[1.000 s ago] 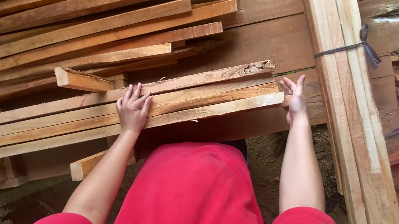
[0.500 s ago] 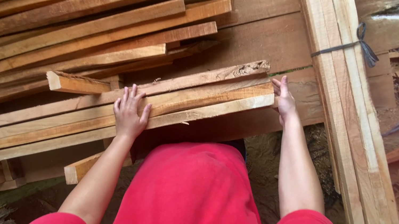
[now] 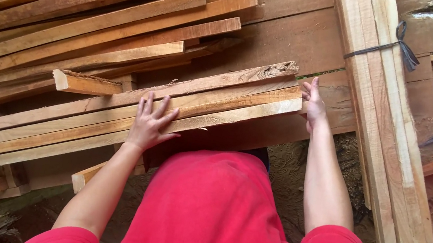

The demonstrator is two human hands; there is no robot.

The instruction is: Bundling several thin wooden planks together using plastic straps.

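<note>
Left hand (image 3: 150, 123), fingers spread, lies palm-down on a row of four long wooden slats (image 3: 111, 121); right hand (image 3: 313, 102), open with fingers together, presses flat against their far-right ends. Slat ends beside the right hand look nearly flush, one ragged tip protruding; loose slats (image 3: 82, 11) beyond the left hand appear unsorted, while a tied bundle (image 3: 383, 108) lies right of the right hand.

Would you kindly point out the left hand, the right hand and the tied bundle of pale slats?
left hand (image 3: 150, 123), head view, back of hand
right hand (image 3: 314, 102), head view, back of hand
tied bundle of pale slats (image 3: 378, 101), head view, middle face
</note>
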